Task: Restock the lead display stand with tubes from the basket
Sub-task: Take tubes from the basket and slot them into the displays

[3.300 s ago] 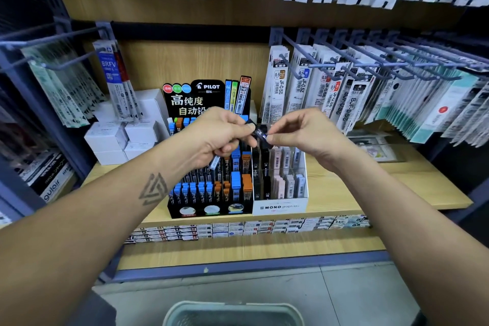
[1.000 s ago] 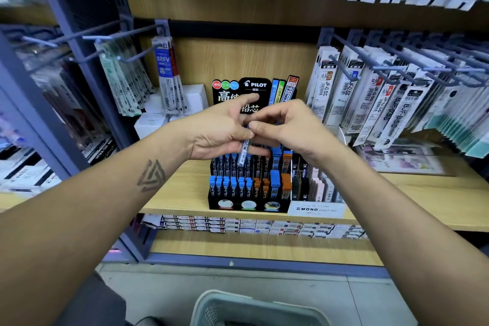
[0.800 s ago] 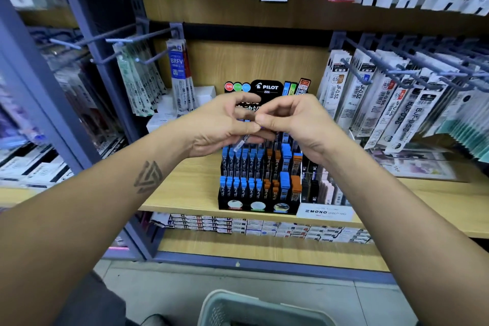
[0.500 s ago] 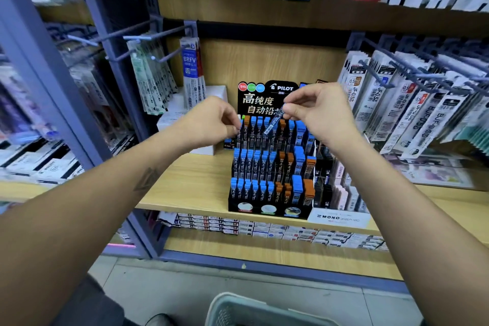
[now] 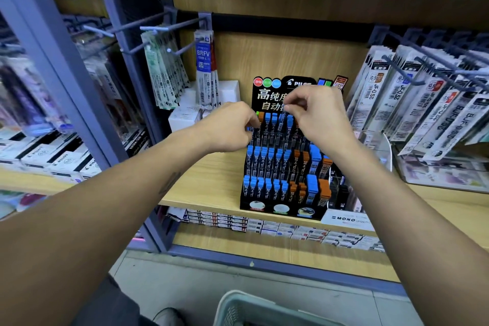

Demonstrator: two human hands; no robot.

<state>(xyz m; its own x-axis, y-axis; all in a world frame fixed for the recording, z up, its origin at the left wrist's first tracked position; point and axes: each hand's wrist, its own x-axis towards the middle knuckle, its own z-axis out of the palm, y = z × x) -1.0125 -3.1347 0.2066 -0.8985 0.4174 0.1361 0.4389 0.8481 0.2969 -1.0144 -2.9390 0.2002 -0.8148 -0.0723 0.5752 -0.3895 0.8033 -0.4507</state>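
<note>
Your bare forearms reach forward, converging. Your left hand fingers curled, knuckles up; your right hand just beside, fingertips pinched.

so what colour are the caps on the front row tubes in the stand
Mostly blue caps, with orange ones toward the right; the head view shows them.

Both forearms were bare with no sleeves, watch or rings on the left hand or right hand, and a dark geometric tattoo marked the left forearm
</note>
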